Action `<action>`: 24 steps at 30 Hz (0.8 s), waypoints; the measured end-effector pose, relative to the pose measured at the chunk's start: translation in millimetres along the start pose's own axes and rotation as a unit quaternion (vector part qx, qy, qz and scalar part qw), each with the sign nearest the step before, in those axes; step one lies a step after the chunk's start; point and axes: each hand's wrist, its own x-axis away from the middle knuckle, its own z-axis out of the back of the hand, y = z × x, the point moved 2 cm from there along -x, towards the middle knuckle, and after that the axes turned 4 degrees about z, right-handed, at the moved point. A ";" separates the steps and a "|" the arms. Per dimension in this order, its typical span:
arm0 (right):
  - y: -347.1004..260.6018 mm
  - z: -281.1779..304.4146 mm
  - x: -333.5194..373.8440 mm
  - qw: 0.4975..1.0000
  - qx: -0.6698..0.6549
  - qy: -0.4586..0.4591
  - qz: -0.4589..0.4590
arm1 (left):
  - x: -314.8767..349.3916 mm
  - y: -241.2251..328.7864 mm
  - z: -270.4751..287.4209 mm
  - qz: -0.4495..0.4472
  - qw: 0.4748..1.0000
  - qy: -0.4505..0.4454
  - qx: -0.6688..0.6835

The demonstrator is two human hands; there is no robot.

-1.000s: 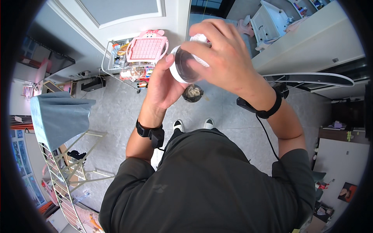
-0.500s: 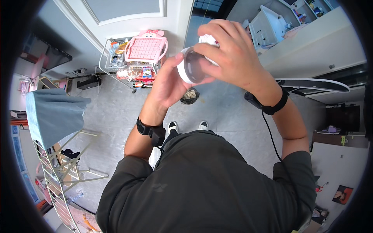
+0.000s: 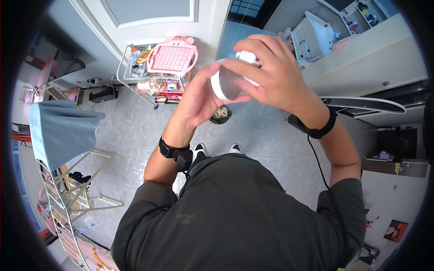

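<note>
My left hand (image 3: pixel 203 95) is closed round a clear round container with a white band (image 3: pixel 217 86), its thumb on the band. The container is tilted, with its see-through part (image 3: pixel 232 86) facing my right hand. My right hand (image 3: pixel 278 72) curls over from the other side, fingers bent round a small white thing with red print (image 3: pixel 248 58). Its fingers partly cover that thing, so its kind is unclear. The right fingers overlap the container's clear side; whether they press on it I cannot tell. Both hands are raised well above the floor.
Beyond my hands, a wire trolley (image 3: pixel 129 74) carries packets and a pink basket (image 3: pixel 169 59) by a white door (image 3: pixel 151 25). A small lined bin (image 3: pixel 220 115) stands on the floor. A drying rack (image 3: pixel 68 198) with a blue cloth (image 3: pixel 65 131) is at left.
Both hands have come slightly nearer to me with the container. The container has turned more side-on, and my right hand has shifted a little to the right.
</note>
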 end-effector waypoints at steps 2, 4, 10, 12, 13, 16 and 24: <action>3.3 -3.5 -1.5 1.000 0.007 -0.001 0.016 | -1.3 -1.2 -1.4 0.009 1.000 -0.005 0.002; 4.4 -8.5 -1.4 0.996 0.052 0.031 0.065 | -1.8 -3.6 -3.5 0.021 1.000 -0.001 0.017; 3.4 -10.1 -1.4 0.992 0.068 0.067 0.088 | -1.5 1.0 -1.8 0.025 1.000 -0.005 0.016; 3.6 -10.2 -0.1 0.992 0.061 0.071 0.085 | -1.7 -0.3 1.3 0.028 0.999 -0.004 0.021; 3.6 -9.9 0.0 0.993 0.053 0.075 0.081 | -1.6 -0.6 2.0 0.033 0.999 -0.003 0.027; 0.8 -4.0 -2.5 0.992 0.034 0.066 0.106 | -0.1 1.6 -3.4 0.032 0.999 -0.009 0.020; 5.0 -2.4 -2.1 0.991 0.011 0.026 0.129 | -1.7 -3.2 -5.2 0.067 0.998 -0.002 -0.023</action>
